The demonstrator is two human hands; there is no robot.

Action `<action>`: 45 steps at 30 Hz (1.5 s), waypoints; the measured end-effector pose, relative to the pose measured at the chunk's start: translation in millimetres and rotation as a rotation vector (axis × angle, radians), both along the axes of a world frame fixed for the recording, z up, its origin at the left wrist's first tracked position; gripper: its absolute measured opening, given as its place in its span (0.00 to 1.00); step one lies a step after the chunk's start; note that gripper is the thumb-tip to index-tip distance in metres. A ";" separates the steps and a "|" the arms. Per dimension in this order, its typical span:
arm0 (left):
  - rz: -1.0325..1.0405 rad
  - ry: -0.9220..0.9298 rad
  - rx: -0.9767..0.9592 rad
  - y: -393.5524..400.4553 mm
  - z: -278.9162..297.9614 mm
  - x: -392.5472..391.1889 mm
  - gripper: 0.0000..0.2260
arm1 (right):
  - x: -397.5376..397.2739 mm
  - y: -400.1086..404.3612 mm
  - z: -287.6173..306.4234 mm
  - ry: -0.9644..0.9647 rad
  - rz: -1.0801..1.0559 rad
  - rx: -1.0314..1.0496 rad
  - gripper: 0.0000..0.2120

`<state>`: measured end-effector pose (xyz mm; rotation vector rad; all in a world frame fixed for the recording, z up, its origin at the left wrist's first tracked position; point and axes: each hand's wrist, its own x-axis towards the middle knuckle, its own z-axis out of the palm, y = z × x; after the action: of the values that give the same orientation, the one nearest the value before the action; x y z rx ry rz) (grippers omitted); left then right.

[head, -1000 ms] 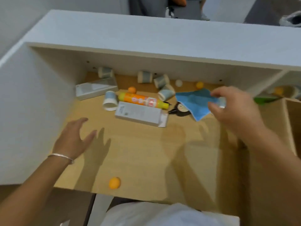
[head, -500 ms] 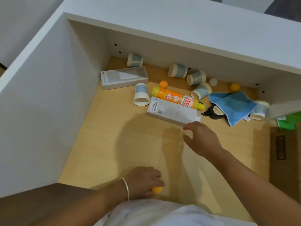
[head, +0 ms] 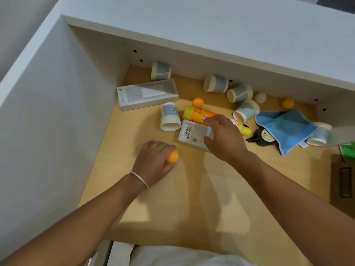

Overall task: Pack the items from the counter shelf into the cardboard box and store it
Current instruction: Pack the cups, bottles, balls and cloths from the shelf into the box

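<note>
Head view: looked down into a wooden shelf [head: 153, 217] set under the white counter [head: 211, 25].
Left hand [head: 153, 162]: curled around an orange ball [head: 172, 156], gripping it low over the shelf near the left wall; a bangle [head: 139, 179] sat on the wrist.
Right hand [head: 223, 137]: fingers spread and relaxed, holding nothing, over the right end of a white box [head: 192, 133] and the middle of an orange tube [head: 197, 114].
White box: flat and rectangular, barcode label facing up, lying just beside the tube.
Orange tube: on its side, yellow at both ends, printed label partly hidden by the fingers.
Second ball [head: 198, 102]: orange, touching the tube's far end.
Long box [head: 147, 94]: pale grey, flat, toward the back left corner.
Cups: blue and cream paper cups tipped on their sides; one [head: 170, 117] just left of the white box, one [head: 160, 71] in the back corner, three [head: 239, 93] clustered near the back wall, one [head: 319, 134] at the right beside the cloth.
Blue cloth [head: 284, 127]: crumpled, partly covering a dark round bottle [head: 263, 137].
Back wall: a white ball [head: 260, 97] and another orange ball [head: 287, 103], apart.
Cardboard box [head: 342, 181]: only a brown edge showed at the right.
</note>
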<state>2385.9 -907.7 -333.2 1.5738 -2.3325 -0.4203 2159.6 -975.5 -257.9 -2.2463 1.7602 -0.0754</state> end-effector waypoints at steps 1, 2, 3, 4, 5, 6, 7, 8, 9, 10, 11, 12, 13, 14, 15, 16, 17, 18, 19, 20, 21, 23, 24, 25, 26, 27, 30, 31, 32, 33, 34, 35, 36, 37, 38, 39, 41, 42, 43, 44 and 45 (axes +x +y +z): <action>0.030 -0.007 -0.020 -6.2 1.0 1.2 0.17 | 2.4 -7.9 -1.2 -0.007 0.001 -0.006 0.25; 0.058 -0.007 -0.036 -12.1 1.9 1.9 0.16 | 4.8 -16.6 -2.4 -0.017 0.001 -0.007 0.25; 0.082 -0.001 -0.060 -17.9 1.7 2.7 0.16 | 7.2 -26.1 -3.2 -0.026 0.000 -0.006 0.25; 0.100 0.006 -0.083 -23.1 1.6 3.1 0.15 | 9.8 -36.1 -3.5 -0.034 -0.002 -0.012 0.24; 0.113 0.014 -0.111 -27.9 1.0 3.3 0.14 | 12.1 -46.4 -4.3 -0.041 0.002 -0.026 0.24; 0.125 0.023 -0.137 -32.5 0.3 3.6 0.14 | 14.8 -57.5 -5.0 -0.044 0.012 -0.044 0.22; 0.136 0.031 -0.166 -36.8 0.1 3.7 0.14 | 16.6 -69.1 -7.0 -0.037 0.026 -0.055 0.21; 0.146 0.036 -0.191 -40.6 0.6 3.4 0.15 | 17.8 -80.5 -9.6 -0.017 0.044 -0.053 0.20; 0.153 0.036 -0.213 -44.1 1.5 3.4 0.16 | 18.4 -92.2 -13.3 0.007 0.065 -0.031 0.21; 0.155 0.031 -0.231 -47.6 2.6 3.4 0.16 | 18.3 -104.1 -17.3 0.021 0.086 0.011 0.23; 0.154 0.022 -0.243 -50.6 3.6 3.7 0.17 | 17.6 -116.3 -21.3 0.027 0.108 0.062 0.25; 0.152 0.009 -0.245 -53.5 4.4 3.9 0.18 | 15.8 -128.4 -25.5 0.035 0.137 0.114 0.26; 0.152 -0.003 -0.240 -55.9 4.6 4.3 0.18 | 14.3 -139.3 -28.5 0.054 0.173 0.160 0.26; 0.153 -0.009 -0.230 -57.8 3.9 4.6 0.18 | 12.2 -148.5 -30.4 0.081 0.209 0.196 0.25; 0.154 -0.011 -0.219 -59.1 2.5 4.8 0.18 | 9.5 -155.5 -32.6 0.104 0.241 0.224 0.23; 0.156 -0.010 -0.209 -59.9 0.9 4.9 0.18 | 7.6 -160.2 -33.3 0.115 0.264 0.241 0.20; 0.157 -0.013 -0.198 -60.2 -0.6 4.8 0.18 | 5.1 -163.2 -35.8 0.120 0.286 0.254 0.17; 0.158 -0.018 -0.189 -60.2 -1.1 4.4 0.18 | 2.9 -164.6 -37.9 0.125 0.306 0.264 0.14; 0.159 -0.026 -0.183 -60.3 -1.0 3.8 0.18 | 1.4 -164.4 -39.6 0.128 0.315 0.281 0.10; 0.159 -0.036 -0.180 -60.1 -0.3 2.8 0.18 | 0.0 -163.6 -41.3 0.135 0.318 0.299 0.05; 0.160 -0.046 -0.179 -59.6 1.1 1.7 0.18 | -1.6 -162.9 -43.8 0.139 0.320 0.307 0.01; 0.159 -0.072 -0.175 -58.0 4.9 -1.2 0.18 | -4.5 -160.6 -49.3 0.160 0.291 0.286 0.01; 0.160 -0.085 -0.175 -56.8 7.6 -2.9 0.19 | -6.9 -159.5 -51.9 0.180 0.270 0.252 0.01; 0.163 -0.094 -0.174 -55.3 10.6 -4.4 0.19 | -9.2 -158.5 -53.7 0.201 0.249 0.214 0.04; 0.167 -0.100 -0.175 -53.5 14.0 -6.0 0.19 | -11.4 -157.9 -53.2 0.213 0.243 0.189 0.07; 0.170 -0.103 -0.178 -51.1 17.2 -7.6 0.18 | -13.9 -157.8 -52.3 0.204 0.264 0.181 0.10; 0.166 -0.120 -0.200 -41.3 25.3 -10.7 0.16 | -18.0 -158.0 -45.5 0.134 0.420 0.198 0.22; 0.163 -0.125 -0.208 -38.1 27.3 -10.6 0.16 | -17.4 -159.0 -44.1 0.136 0.484 0.171 0.23; 0.163 -0.126 -0.214 -35.2 29.1 -9.9 0.16 | -15.9 -160.1 -43.0 0.153 0.545 0.138 0.22; 0.167 -0.125 -0.218 -32.5 30.8 -9.0 0.16 | -13.4 -160.7 -41.6 0.179 0.601 0.108 0.19; 0.170 -0.123 -0.219 -30.0 31.9 -8.1 0.16 | -10.6 -161.3 -40.8 0.215 0.646 0.085 0.17; 0.172 -0.122 -0.217 -27.7 32.8 -7.5 0.17 | -9.0 -161.0 -40.5 0.249 0.673 0.076 0.15; 0.175 -0.123 -0.215 -25.6 33.2 -7.5 0.17 | -7.9 -159.6 -40.2 0.278 0.672 0.078 0.13; 0.174 -0.125 -0.213 -23.8 32.9 -8.2 0.17 | -6.9 -157.2 -39.2 0.294 0.639 0.085 0.10; 0.169 -0.127 -0.214 -23.1 32.6 -9.4 0.17 | -6.8 -154.1 -37.8 0.295 0.578 0.087 0.08; 0.162 -0.127 -0.219 -23.0 32.4 -11.5 0.17 | -6.8 -149.5 -34.1 0.282 0.509 0.074 0.07; 0.148 -0.135 -0.240 -24.6 31.8 -19.1 0.16 | -9.1 -136.3 -25.6 0.221 0.366 0.012 0.09; 0.139 -0.141 -0.248 -26.3 32.1 -25.4 0.16 | -13.6 -127.4 -19.7 0.191 0.313 -0.023 0.13; 0.129 -0.140 -0.256 -28.6 33.4 -33.4 0.16 | -20.8 -115.8 -12.9 0.158 0.276 -0.059 0.16; 0.118 -0.125 -0.261 -31.9 35.8 -43.2 0.16 | -30.5 -102.2 -5.8 0.126 0.250 -0.095 0.19; 0.107 -0.101 -0.264 -35.9 39.8 -54.4 0.16 | -42.7 -87.6 1.8 0.103 0.231 -0.130 0.21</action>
<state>2331.6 -943.6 -293.4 1.6116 -2.2520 -0.0075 2116.9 -1063.1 -256.1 -2.5743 1.5710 -0.0274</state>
